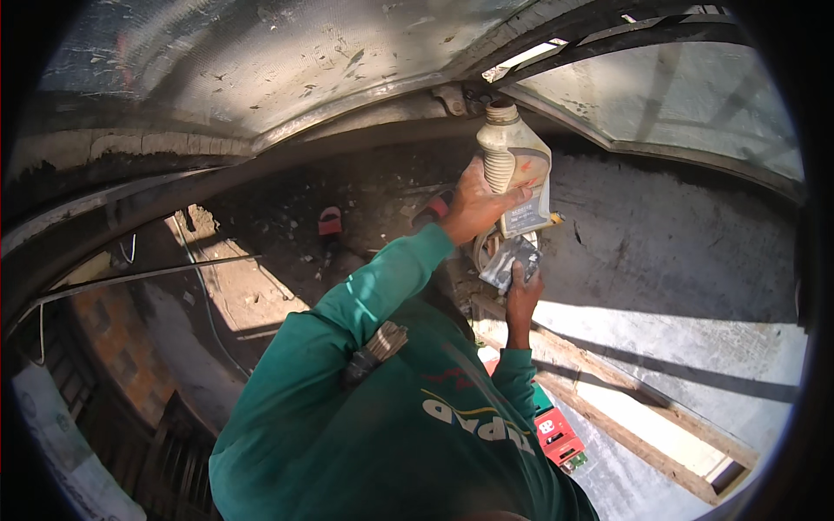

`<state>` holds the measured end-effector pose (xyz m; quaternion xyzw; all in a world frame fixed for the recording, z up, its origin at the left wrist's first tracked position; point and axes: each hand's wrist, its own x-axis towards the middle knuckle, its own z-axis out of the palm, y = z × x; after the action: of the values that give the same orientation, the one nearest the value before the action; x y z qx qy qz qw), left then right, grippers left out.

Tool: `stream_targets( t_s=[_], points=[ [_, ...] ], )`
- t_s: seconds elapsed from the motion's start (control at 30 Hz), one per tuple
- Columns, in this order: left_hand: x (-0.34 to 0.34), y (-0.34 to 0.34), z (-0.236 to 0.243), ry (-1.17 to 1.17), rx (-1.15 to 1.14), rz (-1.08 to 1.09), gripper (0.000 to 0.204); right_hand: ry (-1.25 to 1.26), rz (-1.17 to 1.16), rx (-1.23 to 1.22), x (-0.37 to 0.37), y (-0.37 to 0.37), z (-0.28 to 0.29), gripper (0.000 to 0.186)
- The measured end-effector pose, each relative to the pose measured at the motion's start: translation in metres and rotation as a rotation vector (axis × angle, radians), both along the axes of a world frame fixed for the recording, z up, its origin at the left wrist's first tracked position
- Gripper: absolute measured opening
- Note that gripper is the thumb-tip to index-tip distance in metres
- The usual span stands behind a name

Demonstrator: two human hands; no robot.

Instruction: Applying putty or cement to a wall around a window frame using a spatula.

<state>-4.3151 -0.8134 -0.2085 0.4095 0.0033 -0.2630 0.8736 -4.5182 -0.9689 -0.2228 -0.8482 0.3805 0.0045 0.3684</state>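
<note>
Near the top middle, my left hand is closed around a pale, dirty plastic bottle. The bottle has a ribbed grip, a threaded neck with no cap and a worn label. Just below it, my right hand pinches a flat, dark grey piece smeared with whitish marks; its exact kind is unclear. Behind this piece, close under the bottle's base, a pale round rim shows in part. On my green sleeve's inner side lies a brush-like bundle with pale bristles.
Metal-framed panels hang close above the bottle. A grey wall-like surface stretches to the right. Wooden strips and a red box are at the lower right. Littered dark ground and a red slipper lie below.
</note>
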Motion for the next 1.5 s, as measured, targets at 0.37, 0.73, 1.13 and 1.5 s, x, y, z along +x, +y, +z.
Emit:
stream_targets(
  t_s=[0.37,0.73,1.13,1.5],
  points=[
    [-0.036,0.107,0.026,-0.372,0.691,-0.042,0.065,-0.362,0.097,-0.046,0.117,0.013,0.053,0.036],
    [-0.061,0.19,-0.009,-0.322,0.84,0.081,0.074,-0.449,0.845,-0.614,0.238,0.061,0.091,0.023],
    [-0.053,0.188,-0.017,-0.372,0.8,0.1,0.074,-0.339,0.781,-0.542,0.244,0.066,0.114,0.027],
    [-0.063,0.193,-0.006,-0.384,0.832,0.091,0.076,-0.231,0.716,-0.419,0.235,0.067,0.125,0.037]
  ],
)
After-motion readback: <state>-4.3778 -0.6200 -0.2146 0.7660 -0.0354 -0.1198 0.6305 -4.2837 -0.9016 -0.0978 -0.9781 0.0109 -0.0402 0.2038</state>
